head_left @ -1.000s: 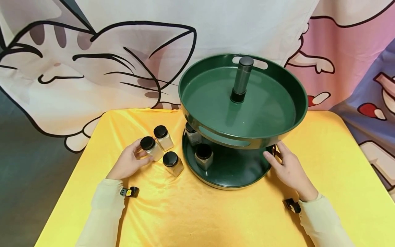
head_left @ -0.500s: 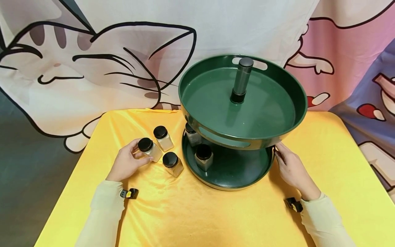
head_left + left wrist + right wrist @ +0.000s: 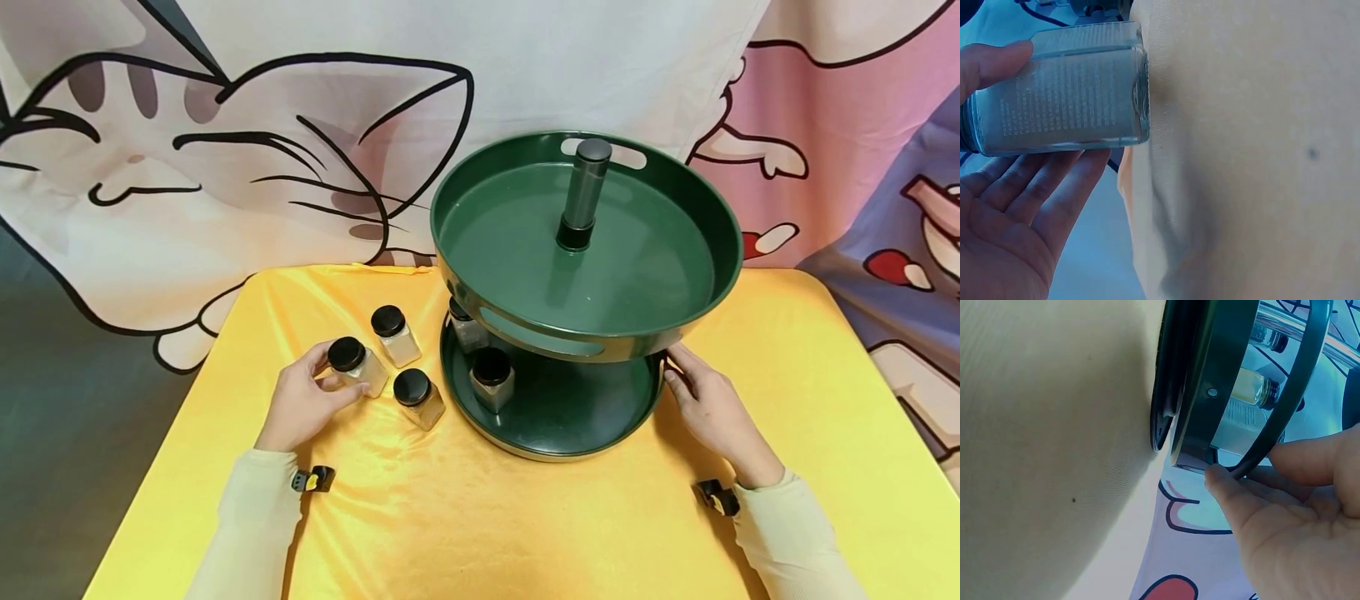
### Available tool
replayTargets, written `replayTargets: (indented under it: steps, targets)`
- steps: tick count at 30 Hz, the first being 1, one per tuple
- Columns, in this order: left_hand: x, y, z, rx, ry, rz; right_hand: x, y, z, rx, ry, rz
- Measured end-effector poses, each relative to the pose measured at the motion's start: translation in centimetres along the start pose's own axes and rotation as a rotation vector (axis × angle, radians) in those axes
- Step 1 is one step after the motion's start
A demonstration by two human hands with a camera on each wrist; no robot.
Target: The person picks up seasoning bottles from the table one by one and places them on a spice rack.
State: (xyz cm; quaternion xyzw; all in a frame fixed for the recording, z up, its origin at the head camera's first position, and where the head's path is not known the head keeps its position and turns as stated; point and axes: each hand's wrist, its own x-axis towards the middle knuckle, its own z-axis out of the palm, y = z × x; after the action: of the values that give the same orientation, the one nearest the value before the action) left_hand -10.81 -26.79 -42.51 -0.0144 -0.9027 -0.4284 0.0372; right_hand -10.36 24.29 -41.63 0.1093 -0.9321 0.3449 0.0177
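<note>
My left hand (image 3: 302,404) holds a square glass jar with a black lid (image 3: 367,373) between thumb and fingers at the table's left. In the left wrist view, printed lines cover the jar's side (image 3: 1066,100), and its base is at or very near the tabletop. Two similar jars, one behind (image 3: 401,345) and one in front (image 3: 424,407), stand to its right. My right hand (image 3: 711,414) pinches the right rim of the lower green tray (image 3: 585,421); in the right wrist view, thumb and fingers meet on its handle bar (image 3: 1285,400). Two black-lidded jars stand on that tray's left side.
Above the lower tray sits a wider green tray (image 3: 510,233) on a central post (image 3: 585,192), partly covering the rear jar (image 3: 470,333) below. A yellow cloth (image 3: 480,525) covers the table. A printed cartoon curtain (image 3: 300,167) hangs behind it.
My left hand has drawn its jar slightly left and toward me, apart from the other two. My right thumb has closed in against the lower tray's rim.
</note>
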Motion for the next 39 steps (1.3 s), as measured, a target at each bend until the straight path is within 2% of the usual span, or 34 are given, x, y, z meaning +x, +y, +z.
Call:
replayTargets:
  steps: [9,18,23,30,39]
  targets:
    - [-1.2,1.4,-0.5,-0.080,0.067,-0.037,-0.1,0.0,-0.1,-0.007,0.001,0.006]
    - [-1.9,2.8,-1.1,-0.121,0.110,0.012,-0.2,0.0,-0.2,-0.019,-0.004,0.018]
    - [-2.4,4.1,-1.4,-0.086,0.147,0.052,-0.1,-0.2,-0.3,-0.014,-0.009,0.025]
    - [-3.1,5.7,-1.8,-0.041,0.197,0.142,-0.2,-0.2,-0.4,-0.010,-0.013,0.026]
    - [-4.2,8.3,-2.2,0.016,0.246,0.196,-0.2,-0.3,-0.4,-0.011,-0.019,0.035]
